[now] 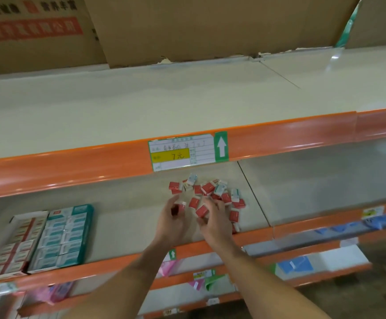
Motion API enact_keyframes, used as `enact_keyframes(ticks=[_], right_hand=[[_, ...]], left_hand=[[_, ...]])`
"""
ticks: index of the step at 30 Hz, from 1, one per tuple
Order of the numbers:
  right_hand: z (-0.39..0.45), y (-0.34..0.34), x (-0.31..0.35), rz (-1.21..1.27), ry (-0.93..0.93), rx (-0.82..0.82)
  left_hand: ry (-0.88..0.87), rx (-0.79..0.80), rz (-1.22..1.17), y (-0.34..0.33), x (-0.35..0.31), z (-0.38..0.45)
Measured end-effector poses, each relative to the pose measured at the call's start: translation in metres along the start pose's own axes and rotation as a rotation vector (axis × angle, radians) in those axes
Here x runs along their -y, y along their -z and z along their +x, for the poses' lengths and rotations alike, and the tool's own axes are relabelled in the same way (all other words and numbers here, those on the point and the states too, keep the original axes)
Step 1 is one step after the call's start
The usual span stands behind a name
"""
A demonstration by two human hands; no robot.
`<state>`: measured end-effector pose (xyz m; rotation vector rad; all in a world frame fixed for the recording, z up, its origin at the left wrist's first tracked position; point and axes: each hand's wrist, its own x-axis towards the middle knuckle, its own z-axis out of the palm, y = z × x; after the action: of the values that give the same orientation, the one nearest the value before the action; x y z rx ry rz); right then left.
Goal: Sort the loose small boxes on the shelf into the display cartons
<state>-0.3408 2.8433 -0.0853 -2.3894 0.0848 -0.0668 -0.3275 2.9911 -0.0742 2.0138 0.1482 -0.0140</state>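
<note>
1. Closest in, both forearms reach up over the orange shelf edge (127, 264) to the middle shelf (127, 217). The lower shelves below are just a blur of pink, green and blue packets, can't read anything down there.

2. Left hand (172, 221): its grip is curled around one red box (178, 208), fingers and thumb pinching it. I'd guess it's gathering same-colour ones before a trip to the cartons.

3. Right hand (215, 223): fingers bent over the near edge of the pile, closing on another red box (201, 211). Looks pinched to me, though it's a bit smeared.

4. The loose pile (212, 192) sits just beyond the hands, mid-shelf, red boxes and white-teal ones all jumbled together. Print on them is too small to read.

5. Well off to the left on the same shelf, two display cartons side by side: the red carton (14, 245) and the teal carton (65, 236), both already mostly filled in tidy rows. So colour goes with colour, I reckon.

6. Further up, the price tag (180, 151) on the upper shelf lip says "7元" on yellow, with a white arrow on green pointing up. Handwriting above it isn't legible.

7. Farthest back, cardboard boxes (187, 26) with red Chinese print, too blurry to make out.
</note>
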Motion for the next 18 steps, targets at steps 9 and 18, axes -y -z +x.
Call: enact_keyframes(ticks=[9, 18], right_hand=[[-0.001, -0.008, 0.014, 0.000, 0.010, -0.052], [-0.007, -0.024, 0.014, 0.003, -0.004, 0.154]], left_hand=[[0.011, -0.041, -0.140, 0.013, 0.014, -0.015], [-0.032, -0.063, 0.047, 0.032, 0.033, -0.030]])
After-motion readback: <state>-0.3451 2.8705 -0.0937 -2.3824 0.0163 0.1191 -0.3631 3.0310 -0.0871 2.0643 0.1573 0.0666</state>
